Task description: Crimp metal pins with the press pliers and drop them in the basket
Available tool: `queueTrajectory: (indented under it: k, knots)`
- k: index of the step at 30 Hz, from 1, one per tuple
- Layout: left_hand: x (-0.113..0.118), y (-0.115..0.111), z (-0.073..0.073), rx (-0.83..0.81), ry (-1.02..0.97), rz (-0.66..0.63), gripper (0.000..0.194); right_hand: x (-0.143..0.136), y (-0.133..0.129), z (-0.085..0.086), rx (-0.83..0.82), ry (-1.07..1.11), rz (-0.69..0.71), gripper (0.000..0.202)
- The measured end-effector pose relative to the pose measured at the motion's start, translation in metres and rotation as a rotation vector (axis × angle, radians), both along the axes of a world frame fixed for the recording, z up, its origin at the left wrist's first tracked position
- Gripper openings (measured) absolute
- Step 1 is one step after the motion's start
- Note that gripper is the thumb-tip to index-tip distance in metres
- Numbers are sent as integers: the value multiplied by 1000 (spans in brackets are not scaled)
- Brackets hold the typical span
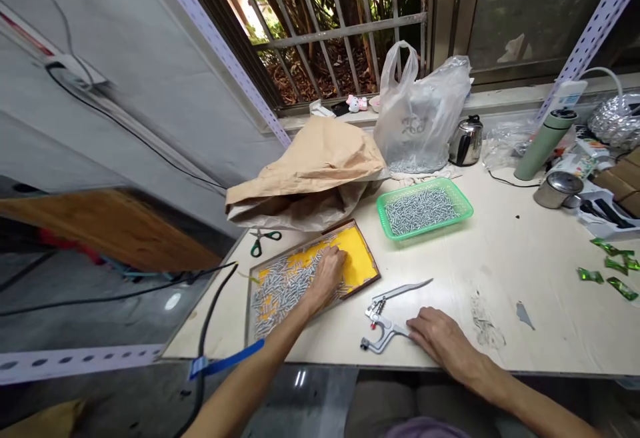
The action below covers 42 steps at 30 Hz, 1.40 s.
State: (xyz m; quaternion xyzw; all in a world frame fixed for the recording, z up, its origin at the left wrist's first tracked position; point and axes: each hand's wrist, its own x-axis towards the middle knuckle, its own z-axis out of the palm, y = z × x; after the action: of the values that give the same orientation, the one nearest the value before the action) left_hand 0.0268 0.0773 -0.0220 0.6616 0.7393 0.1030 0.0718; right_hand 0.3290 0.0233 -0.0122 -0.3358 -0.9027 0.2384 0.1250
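Two hands: the left hand (330, 271) curls over metal pins (280, 291) in the tray (361, 257) — I cannot tell if it pinches any; the right hand (443, 339), nearer the pliers (388, 329), touches their lower handle, hold unclear — pliers at its nine o'clock, handles spreading towards two and three.

The single view looks out from the wearer's head, forward and steeply down across the table (450, 258), with the lap (420, 401) at the bottom centre of the frame. It is near enough that the left hand (330, 271) and right hand (440, 338) show clearly below the middle, yet wide enough to take in the barred window (345, 28) at top centre, the wall (175, 131) at upper left and the floor (150, 318) at lower left.
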Motion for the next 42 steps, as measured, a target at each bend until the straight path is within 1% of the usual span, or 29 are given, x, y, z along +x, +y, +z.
queueTrajectory:
  k: [3,5,7,9,11,13,17,20,22,23,26,28,31,33,37,42]
  knots:
    - [15,-22,13,9,-156,13,20,6,-3,-5,18,-17,-11,14]
    - [27,-43,15,-63,-261,-13,17,8,-3,-9,35,-6,-18,15]
    - [37,-65,11,-154,-304,-52,13,10,-2,-14,46,13,-8,18]
    - [41,-84,2,-207,-287,-90,12,11,-2,-16,54,23,1,21]
    - [42,-98,-7,-208,-236,-123,13,11,-4,-16,52,29,8,23]
    - [39,-105,-13,-177,-182,-151,16,11,-6,-15,42,37,19,20]
    - [36,-110,-16,-142,-107,-156,16,10,-11,-13,40,26,45,17]
    - [38,-111,-14,-136,-124,-141,18,7,-13,-14,46,-1,35,15]
    - [41,-110,-12,-145,-224,-79,17,5,-14,-15,50,-19,25,13]
    - [42,-109,-11,-176,-306,-20,15,5,-14,-15,52,-28,24,13]
    - [48,-106,-7,-367,-597,190,18,3,-15,-15,57,-50,28,15]
    - [52,-103,-3,-457,-707,266,25,2,-15,-15,62,-58,28,16]
    - [58,-101,1,-468,-713,294,32,2,-16,-16,74,-68,19,15]
    - [61,-99,3,-480,-699,310,33,2,-17,-17,80,-74,15,15]
    - [63,-98,3,-545,-701,341,30,2,-19,-19,77,-87,15,14]
    - [61,-95,2,-651,-706,372,22,2,-21,-19,79,-119,10,15]
